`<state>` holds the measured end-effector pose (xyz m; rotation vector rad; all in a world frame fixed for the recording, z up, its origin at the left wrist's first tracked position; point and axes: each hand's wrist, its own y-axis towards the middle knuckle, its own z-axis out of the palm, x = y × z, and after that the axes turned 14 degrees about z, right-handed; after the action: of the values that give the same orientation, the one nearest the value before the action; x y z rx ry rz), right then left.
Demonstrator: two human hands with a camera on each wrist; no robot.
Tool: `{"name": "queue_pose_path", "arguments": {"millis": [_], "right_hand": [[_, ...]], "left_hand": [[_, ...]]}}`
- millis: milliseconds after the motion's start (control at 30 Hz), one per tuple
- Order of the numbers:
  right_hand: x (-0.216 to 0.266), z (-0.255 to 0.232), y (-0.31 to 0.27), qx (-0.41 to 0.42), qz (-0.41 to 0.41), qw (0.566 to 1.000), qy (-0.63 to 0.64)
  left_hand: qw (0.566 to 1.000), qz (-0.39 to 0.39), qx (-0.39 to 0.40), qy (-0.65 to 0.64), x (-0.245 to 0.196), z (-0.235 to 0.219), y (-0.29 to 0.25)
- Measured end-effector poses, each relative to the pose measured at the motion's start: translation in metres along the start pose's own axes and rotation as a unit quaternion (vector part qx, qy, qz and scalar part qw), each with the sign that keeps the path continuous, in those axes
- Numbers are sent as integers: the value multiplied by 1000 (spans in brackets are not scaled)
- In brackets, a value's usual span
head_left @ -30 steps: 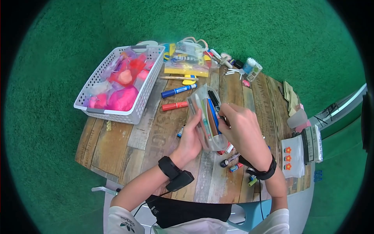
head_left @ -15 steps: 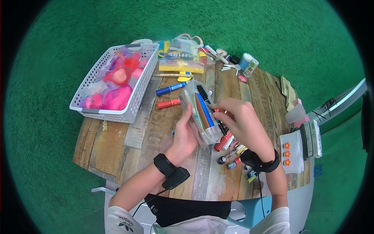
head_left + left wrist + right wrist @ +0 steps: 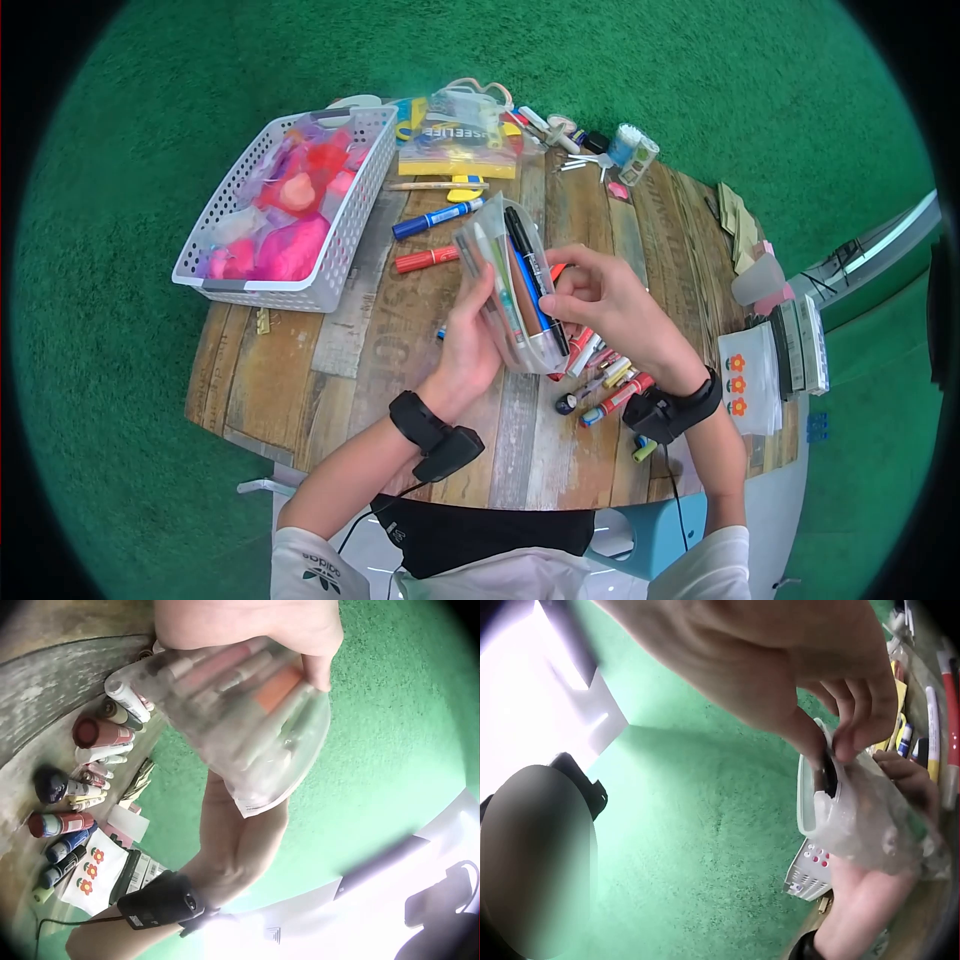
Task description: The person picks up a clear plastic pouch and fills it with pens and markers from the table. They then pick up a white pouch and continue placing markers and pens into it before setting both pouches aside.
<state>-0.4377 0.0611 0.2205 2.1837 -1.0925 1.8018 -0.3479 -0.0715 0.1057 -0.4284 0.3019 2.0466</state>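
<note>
My left hand (image 3: 470,345) holds a translucent case (image 3: 545,365) from its left side, its thumb along the near wall. Inside lie a black marker (image 3: 519,232), a blue pen, a brown pen and several others. At the case's right edge my right hand (image 3: 625,310) has thumb and fingertips on a black marker. In the right wrist view, the right hand (image 3: 780,667) pinches a dark piece (image 3: 829,776) at the case's open end. Pens show blurred through the case (image 3: 262,754) under my left hand (image 3: 251,622) in the left wrist view.
A white basket (image 3: 335,290) of pink and red bags stands at the left. Blue (image 3: 437,219) and red (image 3: 427,259) markers lie left of the case; several more (image 3: 617,398) lie below right. A zip bag (image 3: 458,165) lies behind, a flower-print sheet (image 3: 750,385) at right.
The case and left hand have shifted slightly left in the head view. My right hand's fingers have spread somewhat, and its wrist has moved right, uncovering more of the loose markers.
</note>
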Motion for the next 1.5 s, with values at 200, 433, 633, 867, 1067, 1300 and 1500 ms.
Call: {"name": "queue_pose_path", "arguments": {"millis": [200, 433, 633, 867, 1067, 1300, 1500], "right_hand": [[-3, -3, 0, 37, 21, 998, 38], [-9, -9, 0, 60, 8, 997, -49], [-8, -12, -6, 77, 30, 993, -80], [-7, -11, -11, 62, 61, 996, -30], [-13, -15, -7, 88, 55, 993, -50], [-17, -17, -9, 147, 73, 986, 37], [-12, -15, -18, 21, 30, 991, -127]], "left_hand": [[1000, 18, 19, 4, 0, 4, -1], [997, 35, 4, 65, 2, 4, -3], [999, 3, 28, 45, 0, 5, -6], [999, -7, 26, 29, 3, 4, -7], [999, -5, 34, 41, 4, 5, -7], [997, -34, 55, 35, 3, 7, -10], [997, -17, 57, 49, 10, 4, -8]]}}
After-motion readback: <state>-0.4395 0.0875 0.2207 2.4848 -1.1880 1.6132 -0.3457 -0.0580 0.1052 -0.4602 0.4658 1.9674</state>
